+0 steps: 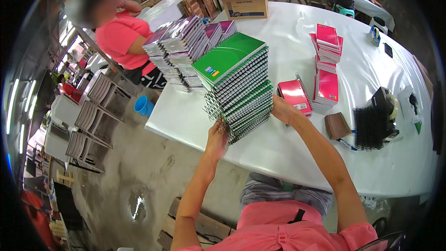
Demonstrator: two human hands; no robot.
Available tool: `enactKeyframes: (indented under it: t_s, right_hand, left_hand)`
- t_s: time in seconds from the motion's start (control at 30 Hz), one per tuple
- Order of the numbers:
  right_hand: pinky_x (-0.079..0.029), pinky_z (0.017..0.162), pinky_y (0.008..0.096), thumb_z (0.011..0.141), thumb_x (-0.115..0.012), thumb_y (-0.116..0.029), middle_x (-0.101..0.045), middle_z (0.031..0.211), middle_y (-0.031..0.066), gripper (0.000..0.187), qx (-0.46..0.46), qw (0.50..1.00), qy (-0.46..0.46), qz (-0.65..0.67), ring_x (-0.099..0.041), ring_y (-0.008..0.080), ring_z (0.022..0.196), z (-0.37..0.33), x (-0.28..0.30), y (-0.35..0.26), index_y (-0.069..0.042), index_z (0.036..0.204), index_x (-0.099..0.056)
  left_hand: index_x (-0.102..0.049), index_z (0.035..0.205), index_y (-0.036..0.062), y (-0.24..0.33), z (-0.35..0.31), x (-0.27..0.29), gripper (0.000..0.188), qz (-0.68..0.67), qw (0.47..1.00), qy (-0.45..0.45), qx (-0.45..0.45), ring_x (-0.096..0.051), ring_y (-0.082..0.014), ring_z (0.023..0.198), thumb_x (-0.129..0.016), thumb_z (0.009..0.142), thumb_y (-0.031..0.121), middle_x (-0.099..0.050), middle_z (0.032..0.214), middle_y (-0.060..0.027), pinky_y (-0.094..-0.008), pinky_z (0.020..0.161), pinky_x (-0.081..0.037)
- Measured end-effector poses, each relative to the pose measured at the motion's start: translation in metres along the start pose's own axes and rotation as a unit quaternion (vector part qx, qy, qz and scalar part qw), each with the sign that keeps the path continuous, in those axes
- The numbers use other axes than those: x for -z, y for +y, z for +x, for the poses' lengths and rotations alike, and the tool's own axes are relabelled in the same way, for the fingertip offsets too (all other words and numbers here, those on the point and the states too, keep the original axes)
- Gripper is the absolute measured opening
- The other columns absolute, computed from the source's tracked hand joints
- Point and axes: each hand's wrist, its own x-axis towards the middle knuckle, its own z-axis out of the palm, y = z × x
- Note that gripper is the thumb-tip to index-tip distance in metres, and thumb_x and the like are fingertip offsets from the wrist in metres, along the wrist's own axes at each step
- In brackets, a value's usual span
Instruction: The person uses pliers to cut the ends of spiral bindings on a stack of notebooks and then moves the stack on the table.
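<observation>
A tall stack of spiral notebooks (232, 58) with green covers rises near the table's front edge, its wire coils toward me. My left hand (216, 139) grips the stack's lower left corner, its fingers partly hidden by the coils. On the right side, my right hand (281, 110) is closed round the lower edge. A small red spiral notebook (295, 95) lies just right of that hand. Beyond the green stack, to the left, stand several piles of purple-covered spiral notebooks (183, 35).
Piles of red notebooks (326, 83) stand right of centre on the white table (288, 23). Farther right are black wire coils (369, 128), a tape dispenser (390, 107) and a brown block (337, 125). An open cardboard box (244, 0) sits at the back. A person (121, 42) stands at left.
</observation>
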Motion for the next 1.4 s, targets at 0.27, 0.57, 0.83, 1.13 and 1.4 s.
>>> enactKeyframes:
  t_s: [0.27, 0.57, 0.83, 1.13, 1.4]
  right_hand:
    - [-0.024, 0.110, 0.0360, 0.089, -0.016, -0.068, -0.035, 0.144, 0.0056, 0.085, 0.000, 0.998, -0.053, -0.024, -0.033, 0.0185, 0.130, 0.014, 0.022, 0.002, -0.003, 0.142, -0.029]
    - [-0.038, 0.095, 0.0284, 0.081, -0.019, -0.080, -0.047, 0.132, 0.0086, 0.097, 0.077, 0.994, 0.045, -0.070, -0.050, 0.0166, 0.110, 0.025, 0.021, -0.013, -0.005, 0.139, -0.037]
    - [-0.046, 0.079, 0.0278, 0.080, -0.031, -0.078, -0.057, 0.120, 0.0106, 0.098, 0.026, 0.995, 0.093, -0.018, -0.056, 0.0145, 0.092, 0.031, -0.003, -0.008, 0.004, 0.132, -0.042]
    - [-0.045, 0.090, 0.0310, 0.084, -0.029, -0.074, -0.058, 0.118, 0.0090, 0.092, 0.037, 0.997, 0.054, 0.037, -0.053, 0.0143, 0.106, 0.024, 0.015, -0.010, 0.005, 0.129, -0.046]
    - [-0.047, 0.075, 0.0340, 0.088, -0.056, -0.012, -0.062, 0.095, 0.0113, 0.016, 0.314, 0.816, 0.352, -0.335, -0.060, 0.0240, 0.093, -0.124, 0.018, -0.017, -0.004, 0.101, -0.058]
  left_hand:
    - [-0.048, 0.126, -0.0013, -0.006, 0.012, 0.024, 0.031, 0.065, 0.996, -0.065, -0.015, -0.053, -0.0140, 0.104, -0.045, 0.097, 0.011, -0.056, 0.118, -0.0045, -0.0275, 0.090, -0.042]
    - [-0.032, 0.139, -0.0023, 0.001, -0.017, 0.012, 0.046, 0.059, 0.992, 0.063, -0.093, -0.038, -0.0173, 0.127, -0.042, 0.099, 0.019, -0.039, 0.140, -0.0090, -0.0283, 0.106, -0.029]
    - [-0.019, 0.144, 0.0000, -0.031, -0.138, -0.037, 0.054, 0.001, 0.956, 0.232, -0.179, -0.022, -0.0212, 0.138, -0.040, 0.099, 0.020, -0.020, 0.151, -0.0136, -0.0348, 0.113, -0.019]
    - [-0.018, 0.144, -0.0021, 0.001, -0.105, -0.039, 0.055, 0.265, 0.878, 0.176, -0.357, -0.017, -0.0240, 0.140, -0.038, 0.099, 0.022, -0.015, 0.152, -0.0132, -0.0386, 0.113, -0.018]
    - [-0.017, 0.145, -0.0018, 0.095, -0.055, -0.035, 0.074, 0.338, 0.810, 0.005, -0.480, -0.016, -0.0268, 0.140, -0.043, 0.094, 0.046, -0.015, 0.153, -0.0141, -0.0429, 0.112, -0.015]
